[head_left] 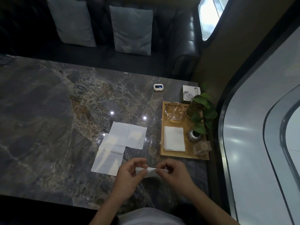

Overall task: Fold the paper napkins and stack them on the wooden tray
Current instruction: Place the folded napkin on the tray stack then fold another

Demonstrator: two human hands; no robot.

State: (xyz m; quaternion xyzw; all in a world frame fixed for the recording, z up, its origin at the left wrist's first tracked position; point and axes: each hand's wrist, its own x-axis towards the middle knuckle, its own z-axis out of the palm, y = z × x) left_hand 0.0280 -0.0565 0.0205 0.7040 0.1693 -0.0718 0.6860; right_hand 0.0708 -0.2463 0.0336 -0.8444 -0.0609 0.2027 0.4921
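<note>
Both hands [151, 172] (fingers curled) pinch one napkin [150, 171].

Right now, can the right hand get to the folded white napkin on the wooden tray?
Probably yes. The right hand is near the wooden tray, and nothing lies between it and the folded white napkin, though both hands grip another napkin.

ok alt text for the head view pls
Both hands, left and right, pinch a napkin over a marble table. Two open napkins lie flat ahead; folded ones sit on a wooden tray to the right.
</note>
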